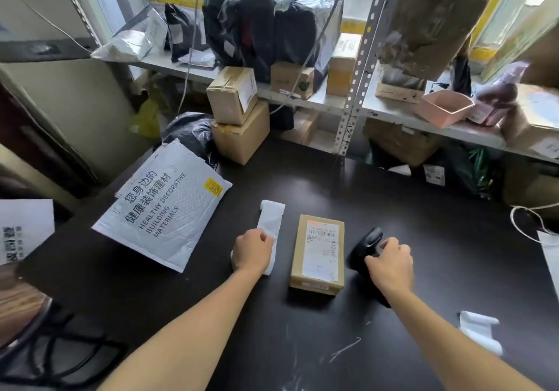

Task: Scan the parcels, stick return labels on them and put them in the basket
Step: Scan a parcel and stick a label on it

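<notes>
A small brown cardboard parcel (pixel 317 254) with a white shipping label lies flat on the black table (pixel 423 224), between my hands. To its left lies a white strip of return labels (pixel 270 219), curled at its far end; my left hand (pixel 253 250) grips its near end. On the parcel's right, my right hand (pixel 390 262) curls around a black barcode scanner (pixel 364 247) that sits on the table. A white padded mailer (pixel 165 206) printed "HEALTHY BUILDING DECORATIVE MATERIALS" lies at the left.
Two stacked brown boxes (pixel 237 118) stand at the table's back edge. Behind them, a metal shelf (pixel 393 112) holds black bags, boxes and a pink tray (pixel 444 107). A loose white paper strip (pixel 481 330) lies near the right. Dark wire shapes (pixel 60 357) show at lower left.
</notes>
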`<control>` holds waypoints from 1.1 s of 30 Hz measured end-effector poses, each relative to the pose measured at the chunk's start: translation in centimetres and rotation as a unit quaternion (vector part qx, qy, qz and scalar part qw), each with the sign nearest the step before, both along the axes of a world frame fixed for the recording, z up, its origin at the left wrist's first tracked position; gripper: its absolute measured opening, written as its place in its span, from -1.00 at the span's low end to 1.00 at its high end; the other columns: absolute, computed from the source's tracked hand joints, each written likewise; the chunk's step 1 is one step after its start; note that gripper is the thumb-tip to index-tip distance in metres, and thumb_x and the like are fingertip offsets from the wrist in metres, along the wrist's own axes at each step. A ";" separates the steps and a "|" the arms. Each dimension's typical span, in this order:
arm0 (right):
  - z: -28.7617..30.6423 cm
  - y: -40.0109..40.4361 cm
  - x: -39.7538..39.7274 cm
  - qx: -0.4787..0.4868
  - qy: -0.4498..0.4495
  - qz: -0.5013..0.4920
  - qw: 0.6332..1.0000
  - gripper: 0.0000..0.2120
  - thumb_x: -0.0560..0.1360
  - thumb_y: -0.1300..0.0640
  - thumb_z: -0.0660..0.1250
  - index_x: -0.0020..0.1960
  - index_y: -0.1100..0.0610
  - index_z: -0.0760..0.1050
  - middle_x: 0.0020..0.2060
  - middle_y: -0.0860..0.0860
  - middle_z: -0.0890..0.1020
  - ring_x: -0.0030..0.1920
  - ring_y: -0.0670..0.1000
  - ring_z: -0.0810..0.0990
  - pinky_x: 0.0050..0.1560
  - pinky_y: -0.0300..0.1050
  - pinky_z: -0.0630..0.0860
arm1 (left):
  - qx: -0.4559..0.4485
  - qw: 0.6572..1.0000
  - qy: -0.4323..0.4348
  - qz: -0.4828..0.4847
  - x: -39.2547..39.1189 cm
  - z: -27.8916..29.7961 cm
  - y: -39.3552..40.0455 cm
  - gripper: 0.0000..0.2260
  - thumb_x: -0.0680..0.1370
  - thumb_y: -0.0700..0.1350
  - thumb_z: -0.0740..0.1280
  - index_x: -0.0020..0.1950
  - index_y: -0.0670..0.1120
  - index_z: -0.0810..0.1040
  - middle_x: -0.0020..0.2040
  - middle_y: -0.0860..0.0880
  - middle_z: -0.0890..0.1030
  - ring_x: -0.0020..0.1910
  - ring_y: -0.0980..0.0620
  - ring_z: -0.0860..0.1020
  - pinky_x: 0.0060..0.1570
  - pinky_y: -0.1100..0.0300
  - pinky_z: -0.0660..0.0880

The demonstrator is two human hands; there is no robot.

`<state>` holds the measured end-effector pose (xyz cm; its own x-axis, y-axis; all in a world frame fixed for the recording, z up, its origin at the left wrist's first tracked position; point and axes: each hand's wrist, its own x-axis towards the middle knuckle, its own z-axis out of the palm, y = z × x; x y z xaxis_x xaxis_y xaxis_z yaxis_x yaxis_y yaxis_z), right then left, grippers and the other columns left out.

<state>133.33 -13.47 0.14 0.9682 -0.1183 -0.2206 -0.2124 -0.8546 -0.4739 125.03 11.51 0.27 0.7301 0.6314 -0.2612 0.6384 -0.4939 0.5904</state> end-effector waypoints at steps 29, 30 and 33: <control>4.2 16.0 -0.7 0.388 0.221 0.227 0.866 -0.79 0.47 0.12 0.40 -0.29 0.02 0.42 -0.23 0.01 0.52 -0.16 0.00 0.51 -0.14 -0.09 0.44 | -0.646 0.761 -0.026 0.055 -0.1 0.6 6.8 -0.30 0.58 0.35 0.16 0.36 -0.23 0.55 0.29 -0.27 0.58 0.31 -0.23 0.52 0.36 -0.10 0.39; 4.0 15.6 -0.9 0.378 0.228 0.255 0.860 -0.79 0.43 0.12 0.41 -0.29 0.02 0.41 -0.25 0.00 0.50 -0.18 0.00 0.51 -0.13 -0.06 0.43 | -0.653 0.751 -0.051 0.078 0.4 0.3 6.7 -0.36 0.60 0.30 0.18 0.35 -0.22 0.56 0.28 -0.27 0.58 0.29 -0.23 0.54 0.34 -0.12 0.43; 3.3 14.2 -1.0 0.308 0.261 0.318 0.858 -0.92 0.43 0.13 0.42 -0.15 0.08 0.52 -0.18 0.01 0.60 -0.10 0.05 0.62 -0.04 0.01 0.53 | -0.652 0.738 -0.121 0.124 1.8 0.3 6.0 -0.67 0.65 -0.01 0.26 0.31 -0.18 0.56 0.20 -0.26 0.61 0.10 -0.17 0.62 0.00 -0.06 0.60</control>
<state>132.30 0.70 3.44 0.5435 0.6924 -0.4745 -0.1169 -0.4974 -0.8596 126.84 17.54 0.54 0.7593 0.0794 -0.6459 0.4123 0.7092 0.5719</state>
